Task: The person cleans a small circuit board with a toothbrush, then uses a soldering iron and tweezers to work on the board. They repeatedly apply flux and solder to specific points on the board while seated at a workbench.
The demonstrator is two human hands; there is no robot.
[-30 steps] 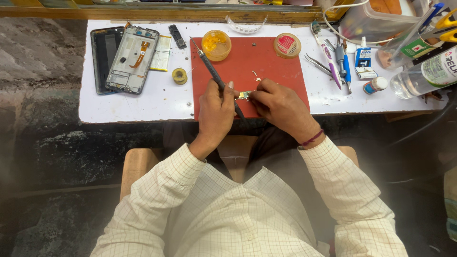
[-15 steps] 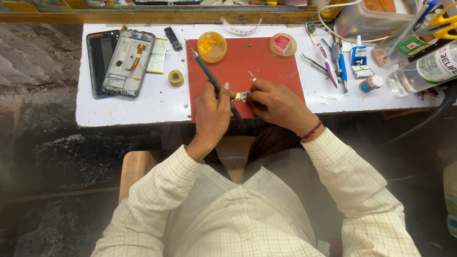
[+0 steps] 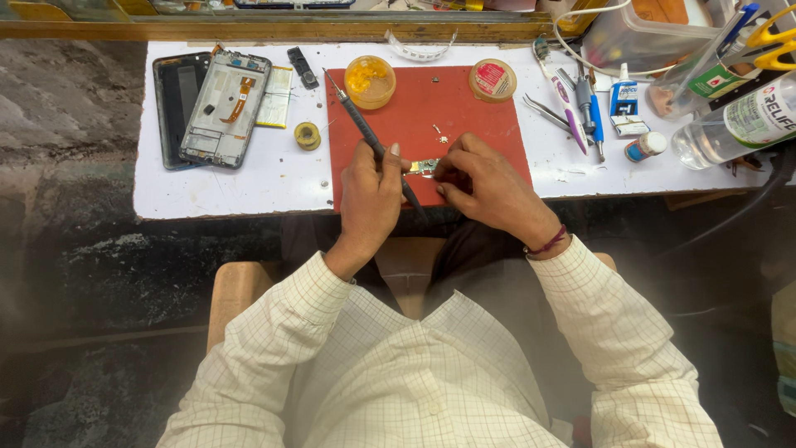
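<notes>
- Holding a slim dark tool (image 3: 365, 133) in the left hand (image 3: 371, 195), fingers wrapped round its lower shaft; long axis runs diagonally across the red mat (image 3: 431, 108), upper end toward the mat's far-left corner, lower end past the mat's near edge.
- Right hand (image 3: 485, 182) pinched narrow on a small circuit board (image 3: 425, 167), which lies at the mat's near-middle.
- Board sits directly between the hands, touching both; neither clearly nearer.
- Left of the mat on the white surface (image 3: 249, 182): opened phone frame (image 3: 225, 108), small tape roll (image 3: 308, 135).
- Right of the mat: tweezers (image 3: 543, 112).
</notes>
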